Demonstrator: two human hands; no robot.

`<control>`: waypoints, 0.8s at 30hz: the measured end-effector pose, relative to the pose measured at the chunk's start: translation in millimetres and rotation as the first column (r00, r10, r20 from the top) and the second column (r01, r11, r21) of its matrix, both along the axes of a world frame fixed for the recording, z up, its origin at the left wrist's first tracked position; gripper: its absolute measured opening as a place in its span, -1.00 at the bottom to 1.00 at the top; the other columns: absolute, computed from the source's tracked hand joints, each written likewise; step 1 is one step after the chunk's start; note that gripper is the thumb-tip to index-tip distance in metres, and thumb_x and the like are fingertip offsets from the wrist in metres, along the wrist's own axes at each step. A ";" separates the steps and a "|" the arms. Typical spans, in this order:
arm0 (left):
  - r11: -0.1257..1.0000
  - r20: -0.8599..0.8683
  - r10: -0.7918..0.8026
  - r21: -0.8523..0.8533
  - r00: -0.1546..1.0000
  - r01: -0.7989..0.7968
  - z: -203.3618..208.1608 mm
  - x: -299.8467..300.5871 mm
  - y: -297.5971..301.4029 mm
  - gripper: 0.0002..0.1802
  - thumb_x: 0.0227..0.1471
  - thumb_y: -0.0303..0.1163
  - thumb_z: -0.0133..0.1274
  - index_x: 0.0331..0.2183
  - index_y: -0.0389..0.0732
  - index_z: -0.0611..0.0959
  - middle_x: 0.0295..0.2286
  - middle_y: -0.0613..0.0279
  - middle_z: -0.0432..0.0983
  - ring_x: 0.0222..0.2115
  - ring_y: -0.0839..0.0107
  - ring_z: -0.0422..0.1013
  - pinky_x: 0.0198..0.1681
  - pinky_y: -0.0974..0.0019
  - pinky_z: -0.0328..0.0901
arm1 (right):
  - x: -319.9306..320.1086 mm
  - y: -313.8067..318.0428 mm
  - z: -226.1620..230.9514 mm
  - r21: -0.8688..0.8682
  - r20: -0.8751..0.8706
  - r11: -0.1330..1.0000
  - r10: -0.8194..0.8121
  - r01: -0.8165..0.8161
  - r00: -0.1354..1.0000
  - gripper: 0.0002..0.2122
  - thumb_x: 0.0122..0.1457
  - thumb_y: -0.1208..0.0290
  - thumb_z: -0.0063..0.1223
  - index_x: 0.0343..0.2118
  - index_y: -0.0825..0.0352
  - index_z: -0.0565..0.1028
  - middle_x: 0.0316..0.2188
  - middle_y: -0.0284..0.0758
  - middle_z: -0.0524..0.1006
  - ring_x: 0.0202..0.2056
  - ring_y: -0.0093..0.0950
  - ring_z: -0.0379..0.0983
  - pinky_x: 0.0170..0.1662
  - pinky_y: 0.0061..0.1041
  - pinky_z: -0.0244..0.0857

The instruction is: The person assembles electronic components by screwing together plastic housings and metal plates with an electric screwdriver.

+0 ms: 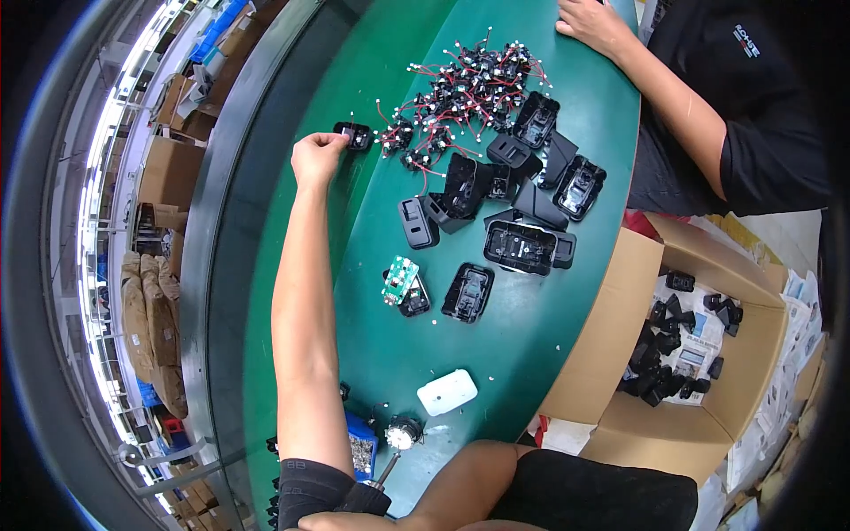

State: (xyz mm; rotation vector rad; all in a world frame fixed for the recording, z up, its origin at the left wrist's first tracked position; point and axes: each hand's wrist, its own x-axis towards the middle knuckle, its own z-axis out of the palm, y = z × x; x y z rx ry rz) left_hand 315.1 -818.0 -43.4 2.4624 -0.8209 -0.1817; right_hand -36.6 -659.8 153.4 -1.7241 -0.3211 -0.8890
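My left arm reaches far across the green bench, and my left hand [318, 159] pinches the edge of a small black plastic housing [358, 137]. Low in the picture my right hand [350, 522], partly cut off by the lower edge, is closed around a black electric screwdriver [367, 497] whose bit points up and right. Nearby are a round white-and-black motor-like part [404, 433], a blue tray of small screws [361, 450] and a white oval cover [447, 392]. A green circuit board [401, 280] leans on a black housing [414, 301].
Black parts with red wires [478, 87] lie heaped at the far side. Several black shells [522, 246] are scattered in mid-bench. On the right stands an open cardboard box [735, 354] holding black parts. Another person's hand [595, 22] rests on the far right of the bench.
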 end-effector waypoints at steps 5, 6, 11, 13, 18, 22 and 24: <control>1.000 0.136 0.015 0.022 0.991 -0.018 -1.1 0.6 -3.8 -0.48 -0.25 -0.23 0.29 -0.15 -0.10 0.58 -0.26 0.14 0.58 -0.25 0.28 0.50 -0.15 0.26 0.35 | -0.8 -1.3 4.8 0.020 -0.138 0.924 0.380 -0.381 0.915 -0.71 0.14 0.26 -0.17 -0.14 0.32 0.39 -0.54 -0.21 0.51 -0.47 -0.30 0.54 -0.48 -0.36 0.38; 0.998 0.123 -0.044 0.040 0.991 0.039 -4.8 1.7 -6.3 -0.47 -0.26 -0.25 0.29 -0.14 -0.09 0.58 -0.25 0.09 0.57 -0.21 0.20 0.50 -0.12 0.22 0.35 | 0.0 1.4 4.2 0.014 -0.126 0.938 0.344 -0.346 0.930 -0.72 0.14 0.26 -0.15 -0.16 0.30 0.39 -0.56 -0.23 0.50 -0.50 -0.31 0.53 -0.50 -0.36 0.38; 0.961 0.167 -0.246 -0.086 0.955 0.263 -10.7 3.6 0.7 -0.35 -0.18 -0.22 0.18 0.00 -0.23 0.48 -0.13 -0.11 0.49 -0.08 0.09 0.43 0.04 0.20 0.28 | 6.3 4.8 13.8 -0.042 -0.225 0.939 0.323 -0.340 0.919 -0.80 0.05 0.31 -0.01 -0.28 0.26 0.39 -0.58 -0.26 0.49 -0.55 -0.32 0.51 -0.57 -0.33 0.35; 0.922 0.214 -0.341 -0.114 0.916 0.370 -16.3 4.4 10.0 -0.10 -0.22 -0.15 0.21 0.11 -0.39 0.29 0.00 -0.23 0.34 0.04 0.01 0.30 0.13 0.18 0.18 | 10.0 10.8 16.8 -0.016 -0.240 0.975 0.213 -0.224 0.947 -0.81 0.01 0.31 0.05 -0.32 0.23 0.39 -0.59 -0.29 0.49 -0.54 -0.33 0.51 -0.56 -0.31 0.33; 0.932 0.148 -0.351 -0.036 0.925 0.360 -13.5 12.6 27.9 0.15 -0.44 0.04 0.36 0.10 -0.43 0.26 0.01 -0.24 0.29 0.05 -0.06 0.24 0.12 0.09 0.17 | 22.9 32.1 18.9 -0.018 -0.277 0.980 0.186 -0.198 0.943 -0.70 -0.05 0.31 0.14 -0.22 0.22 0.43 -0.57 -0.22 0.51 -0.49 -0.21 0.50 -0.43 -0.25 0.36; 0.962 0.226 -0.201 -0.140 0.953 0.236 -19.3 -27.7 28.9 -0.15 -0.42 -0.07 0.37 -0.09 -0.32 0.45 -0.16 -0.14 0.43 -0.12 -0.03 0.37 -0.04 0.06 0.30 | 29.0 46.8 17.3 -0.015 -0.321 0.992 0.114 -0.126 0.940 -0.74 -0.05 0.39 0.09 -0.24 0.26 0.45 -0.55 -0.12 0.53 -0.48 -0.14 0.50 -0.43 -0.19 0.35; 0.960 0.158 -0.167 -0.200 0.973 0.197 -12.5 -27.6 51.8 -0.15 -0.36 -0.11 0.34 -0.04 -0.32 0.40 -0.15 -0.14 0.42 -0.09 -0.01 0.37 0.00 0.08 0.29 | 36.6 48.3 4.4 -0.110 -0.514 0.961 0.163 -0.253 0.842 -0.53 -0.13 0.36 0.20 -0.10 0.30 0.36 -0.58 -0.08 0.51 -0.49 -0.08 0.51 -0.43 -0.19 0.38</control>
